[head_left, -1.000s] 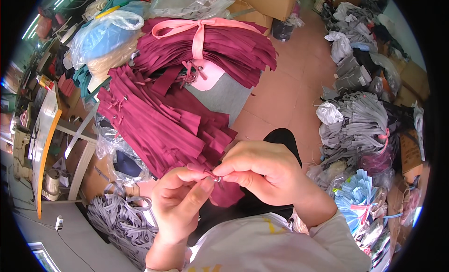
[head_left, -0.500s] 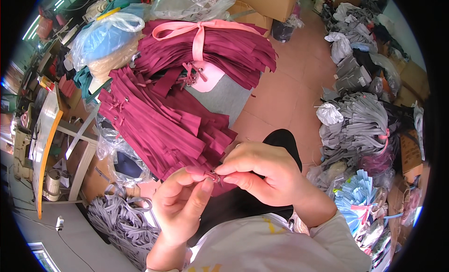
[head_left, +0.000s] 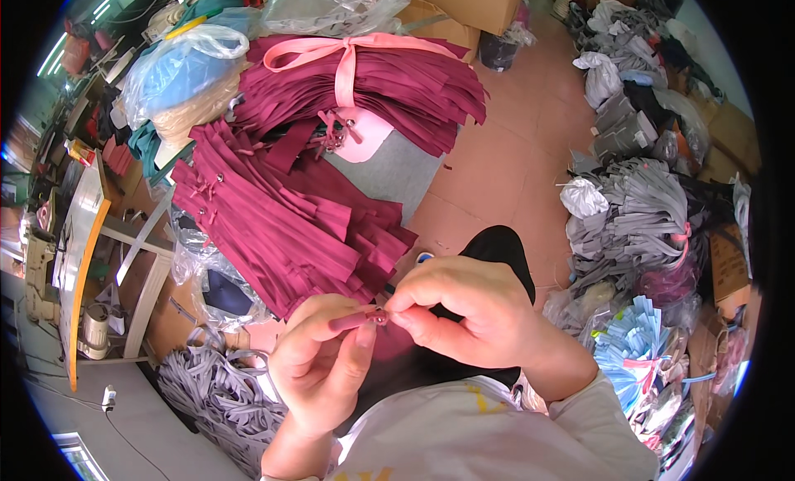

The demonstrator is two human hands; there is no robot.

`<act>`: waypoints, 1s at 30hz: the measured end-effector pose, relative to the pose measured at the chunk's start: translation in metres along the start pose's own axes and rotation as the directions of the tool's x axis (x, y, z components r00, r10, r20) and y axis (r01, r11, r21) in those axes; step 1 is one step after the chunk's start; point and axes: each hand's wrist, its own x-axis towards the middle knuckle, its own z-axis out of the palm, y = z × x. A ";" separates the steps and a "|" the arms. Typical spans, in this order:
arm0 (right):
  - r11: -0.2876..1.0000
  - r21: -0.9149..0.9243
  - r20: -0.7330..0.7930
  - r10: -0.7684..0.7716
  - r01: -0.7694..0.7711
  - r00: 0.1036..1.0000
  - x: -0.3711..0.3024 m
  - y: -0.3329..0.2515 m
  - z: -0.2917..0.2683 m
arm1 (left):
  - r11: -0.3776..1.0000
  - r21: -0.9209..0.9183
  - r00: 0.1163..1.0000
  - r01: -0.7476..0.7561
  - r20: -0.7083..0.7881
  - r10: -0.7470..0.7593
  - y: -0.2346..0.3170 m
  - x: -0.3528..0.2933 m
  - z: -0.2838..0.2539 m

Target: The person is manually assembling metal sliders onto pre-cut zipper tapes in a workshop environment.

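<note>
Above my lap, my left hand [head_left: 319, 357] pinches a narrow maroon fabric strip [head_left: 352, 320] between thumb and fingers. A small shiny metal piece, perhaps a snap or ring, sits at the strip's end. My right hand [head_left: 464, 303] closes thumb and forefinger at that same end; its fingertips hide part of what they grip. Just beyond my hands lies a fanned stack of maroon strips [head_left: 290, 224], with a few small metal bits on its left side. Farther back rests a maroon bundle [head_left: 397, 84] tied with a pink ribbon [head_left: 346, 67].
A table with an orange edge [head_left: 87, 257] stands at left. Grey strips [head_left: 219, 398] are heaped below it. On the right are grey bundles [head_left: 638, 208], a light-blue bundle [head_left: 633, 344] and cardboard boxes. A dark bin [head_left: 498, 52] stands on the tiled floor [head_left: 497, 158] at the back.
The strip's end has turned in my fingers, so more of it and its metal piece now show. My right fingertips have shifted slightly; the view has moved a little.
</note>
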 end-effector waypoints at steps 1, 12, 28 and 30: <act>1.000 -0.017 0.009 0.017 -0.017 1.000 0.000 0.000 0.000 | 0.998 0.069 1.000 -0.013 0.008 0.012 0.001 0.001 0.000; 0.990 0.052 -0.059 0.135 -0.132 0.989 -0.004 -0.002 0.011 | 0.910 0.387 0.988 -0.146 0.095 0.118 0.002 0.005 -0.008; 0.955 -0.233 -0.112 -0.213 0.183 0.971 -0.016 0.010 0.005 | 0.741 0.526 0.908 -0.416 0.190 0.374 -0.001 -0.002 -0.017; 0.964 -0.142 -0.173 -0.247 0.224 0.953 -0.017 0.012 0.010 | 0.724 0.504 0.881 -0.471 0.230 0.413 -0.002 -0.004 -0.016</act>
